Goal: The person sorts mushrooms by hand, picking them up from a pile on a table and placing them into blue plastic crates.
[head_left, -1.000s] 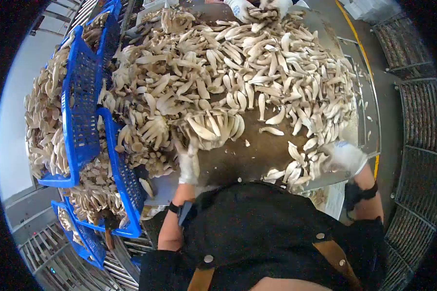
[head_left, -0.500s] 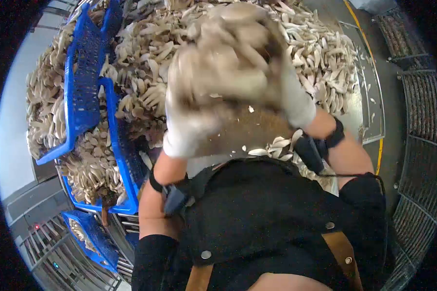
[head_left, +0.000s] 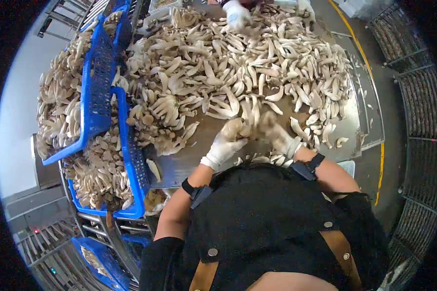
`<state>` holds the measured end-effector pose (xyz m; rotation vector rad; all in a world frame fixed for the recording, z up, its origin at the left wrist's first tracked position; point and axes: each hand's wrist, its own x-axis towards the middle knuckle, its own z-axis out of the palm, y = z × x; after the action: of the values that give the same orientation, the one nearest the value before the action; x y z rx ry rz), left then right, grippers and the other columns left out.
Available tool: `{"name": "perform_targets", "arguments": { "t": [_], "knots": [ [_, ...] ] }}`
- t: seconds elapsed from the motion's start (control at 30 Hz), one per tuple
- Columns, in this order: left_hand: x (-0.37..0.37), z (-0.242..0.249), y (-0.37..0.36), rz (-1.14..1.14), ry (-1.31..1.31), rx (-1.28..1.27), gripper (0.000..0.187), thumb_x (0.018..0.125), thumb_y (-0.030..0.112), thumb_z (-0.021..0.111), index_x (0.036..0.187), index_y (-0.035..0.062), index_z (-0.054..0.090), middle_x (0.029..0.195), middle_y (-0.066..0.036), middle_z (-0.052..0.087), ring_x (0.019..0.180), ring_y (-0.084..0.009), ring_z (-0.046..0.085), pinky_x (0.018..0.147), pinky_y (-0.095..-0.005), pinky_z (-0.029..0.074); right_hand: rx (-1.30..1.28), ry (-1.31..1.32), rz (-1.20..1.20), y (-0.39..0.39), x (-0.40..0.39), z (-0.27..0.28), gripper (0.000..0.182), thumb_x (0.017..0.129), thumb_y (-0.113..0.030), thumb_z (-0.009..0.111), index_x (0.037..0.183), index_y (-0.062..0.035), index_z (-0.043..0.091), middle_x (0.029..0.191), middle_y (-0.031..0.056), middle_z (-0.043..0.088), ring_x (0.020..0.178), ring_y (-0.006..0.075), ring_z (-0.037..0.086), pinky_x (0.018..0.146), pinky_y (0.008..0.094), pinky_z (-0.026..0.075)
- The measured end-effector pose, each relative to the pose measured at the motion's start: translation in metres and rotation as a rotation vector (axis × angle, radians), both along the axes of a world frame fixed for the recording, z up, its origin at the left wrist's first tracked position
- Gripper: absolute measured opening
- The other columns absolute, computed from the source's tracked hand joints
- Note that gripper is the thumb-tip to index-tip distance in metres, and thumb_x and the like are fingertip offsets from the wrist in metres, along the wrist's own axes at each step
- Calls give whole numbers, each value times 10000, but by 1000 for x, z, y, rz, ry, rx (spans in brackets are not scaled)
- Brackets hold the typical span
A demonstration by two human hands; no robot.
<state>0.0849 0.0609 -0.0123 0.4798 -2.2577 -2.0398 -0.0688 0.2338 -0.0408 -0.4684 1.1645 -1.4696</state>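
A small bunch of king oyster mushrooms [head_left: 250, 109] is held low over the near part of the counter [head_left: 175, 169], in front of the wearer's body, with its pale stems pointed away. On one side it is gripped by the gloved left hand [head_left: 223, 146], whose fingers are curled around a brownish cap. On the other side it is met by the gloved right hand [head_left: 280, 139]; its fingers are blurred by motion, and whether they are spread or pinching cannot be told. A dark band is worn on each wrist.

Beyond the hands, much of the counter is covered by a broad heap of mushrooms [head_left: 272, 58], and loose stems [head_left: 277, 159] are scattered just beside the right hand. At the far edge, the heap is touched by a co-worker's gloved hand [head_left: 238, 18].

To the left, mushrooms are piled in an upper blue crate [head_left: 98, 92] and a lower blue crate [head_left: 137, 182], with another small crate [head_left: 114, 269] set lower down. The wearer's front is covered by a black apron [head_left: 272, 208] with brown straps. To the right, the floor is marked by a yellow line [head_left: 379, 177] and lined with racks [head_left: 422, 106].
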Motion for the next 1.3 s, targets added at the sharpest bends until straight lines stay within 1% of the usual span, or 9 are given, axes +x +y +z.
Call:
{"name": "perform_targets", "arguments": {
  "t": [0.1, 0.23, 0.33, 0.47, 1.0, 1.1, 1.17, 1.27, 1.3],
  "knots": [
    [-18, 71, 24, -39, 320, -342, 512, 655, 62, 711, 1137, 43, 537, 1130, -124, 554, 1127, -262, 502, 992, -367, 375, -122, 257, -143, -17, -10, 26, 437, 923, -235, 471, 1306, -32, 418, 1218, 74, 515, 1104, 155, 511, 942, 302, 420],
    [-25, 70, 20, 305, 115, 615, 447, 677, 12, 694, 1095, 11, 534, 1026, -84, 613, 895, -191, 601, 816, -302, 483, 179, 164, -363, -50, -26, 51, 502, 980, -381, 367, 1327, -18, 356, 1184, 95, 520, 1048, 170, 534, 991, 316, 379],
    [-19, 72, 2, 403, 1, 517, 338, 767, 22, 643, 1090, 19, 541, 981, -35, 609, 835, -132, 587, 756, -268, 473, -75, -224, -373, -38, -19, 104, 571, 963, -450, 381, 1319, -5, 356, 1105, 84, 550, 976, 176, 552, 922, 307, 428],
    [-22, 78, 12, 349, 13, 741, 333, 833, 47, 588, 1159, 46, 520, 1059, -31, 583, 933, -144, 565, 832, -294, 467, 53, 554, -98, -48, -1, 110, 436, 813, -137, 658, 1173, 40, 489, 938, 59, 585, 779, 86, 504, 710, 265, 440],
    [-19, 32, 15, 436, -95, 305, 491, 830, 151, 651, 1252, 36, 428, 1100, -46, 558, 921, -125, 552, 778, -251, 468, -70, -321, -207, -51, 7, 100, 324, 846, -51, 575, 1155, 3, 491, 1041, 48, 565, 936, 119, 559, 781, 239, 465],
    [-21, 39, 12, 650, -10, 651, 365, 891, 98, 538, 1239, 63, 433, 1079, -16, 567, 895, -81, 540, 746, -224, 463, -31, -208, -285, -31, -39, 110, 313, 757, 24, 601, 1050, -10, 497, 992, 89, 588, 880, 175, 593, 701, 258, 490],
    [-9, 33, 7, 504, -135, 587, 374, 893, 96, 524, 1249, 66, 415, 1058, 9, 566, 882, -75, 542, 746, -210, 451, 384, 943, -168, -16, -94, 15, 305, 755, 30, 607, 1039, -1, 500, 1019, 112, 575, 884, 199, 593, 691, 237, 497],
    [-7, 49, 15, 365, 106, 750, 546, 860, 66, 536, 1359, 97, 317, 1236, -34, 454, 1075, -114, 475, 867, -227, 410, -84, 50, -556, -25, -64, 84, 385, 764, 22, 637, 1117, 8, 485, 1068, 124, 562, 907, 208, 589, 743, 291, 514],
    [-1, 37, 24, 251, 21, 840, 539, 863, 52, 516, 1362, 83, 315, 1261, -56, 456, 1111, -155, 474, 919, -255, 392, -67, 578, -168, -28, -57, 81, 400, 764, 11, 663, 1126, -4, 491, 1057, 112, 570, 911, 189, 582, 725, 310, 519]
  ]
}}
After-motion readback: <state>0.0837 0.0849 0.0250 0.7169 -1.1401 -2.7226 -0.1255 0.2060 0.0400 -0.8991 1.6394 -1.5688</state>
